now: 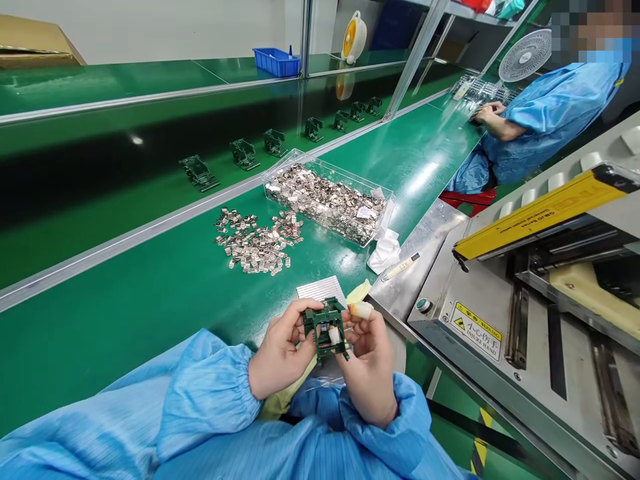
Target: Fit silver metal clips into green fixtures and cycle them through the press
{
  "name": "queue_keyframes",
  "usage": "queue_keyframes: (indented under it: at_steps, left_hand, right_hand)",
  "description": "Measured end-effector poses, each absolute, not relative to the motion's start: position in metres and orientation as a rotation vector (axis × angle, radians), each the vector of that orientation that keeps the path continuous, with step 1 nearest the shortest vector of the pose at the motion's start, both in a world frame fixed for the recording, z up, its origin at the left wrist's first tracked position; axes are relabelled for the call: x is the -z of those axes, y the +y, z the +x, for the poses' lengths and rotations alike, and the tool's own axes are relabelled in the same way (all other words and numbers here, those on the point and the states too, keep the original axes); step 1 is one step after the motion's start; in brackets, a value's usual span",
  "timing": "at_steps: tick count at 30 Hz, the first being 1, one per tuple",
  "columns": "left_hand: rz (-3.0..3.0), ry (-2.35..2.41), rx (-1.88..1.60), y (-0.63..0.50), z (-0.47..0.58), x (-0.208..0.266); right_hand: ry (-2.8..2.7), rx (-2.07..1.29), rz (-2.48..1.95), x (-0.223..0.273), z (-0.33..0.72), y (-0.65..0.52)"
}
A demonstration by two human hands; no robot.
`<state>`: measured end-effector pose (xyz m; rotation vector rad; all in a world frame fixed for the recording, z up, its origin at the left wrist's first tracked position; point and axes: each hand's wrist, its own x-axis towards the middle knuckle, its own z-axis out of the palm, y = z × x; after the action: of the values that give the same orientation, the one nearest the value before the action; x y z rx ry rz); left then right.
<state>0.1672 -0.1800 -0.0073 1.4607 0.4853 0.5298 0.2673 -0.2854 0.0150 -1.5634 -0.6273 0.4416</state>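
Observation:
A dark green plastic frame (326, 327) with open sides is held up between my two hands, close to my body. My left hand (287, 340) is closed on its left side, thumb in front and fingers at the top edge. At its right side, my right hand (369, 353) has its fingers bent against the frame; whitish covers wrap some fingertips. Whether a small part sits between those fingers is hidden. Behind the frame lies a ridged silvery-white pad (321, 289). Farther off, small metal pieces (260, 243) are heaped on the green table (165, 287).
A clear tray (327, 193) full of metal pieces stands beyond the heap. Several similar green frames (244, 155) line the dark belt. White cloth (385, 251) and a marker (401, 267) lie by the machine (480, 293) at right. A co-worker in blue (555, 107) sits farther along.

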Motion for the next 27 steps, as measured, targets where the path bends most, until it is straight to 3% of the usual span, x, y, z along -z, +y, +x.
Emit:
queue_keyframes:
  at_steps: [11, 27]
  left_hand:
    - [1.536, 0.571, -0.582, -0.185, 0.167, -0.001]
    - [1.62, 0.511, -0.634, -0.185, 0.164, 0.0]
  right_hand:
    - [-0.452, -0.611, -1.301, -0.017, 0.263, -0.277]
    - [-0.478, -0.627, -1.272, -0.016, 0.269, -0.293]
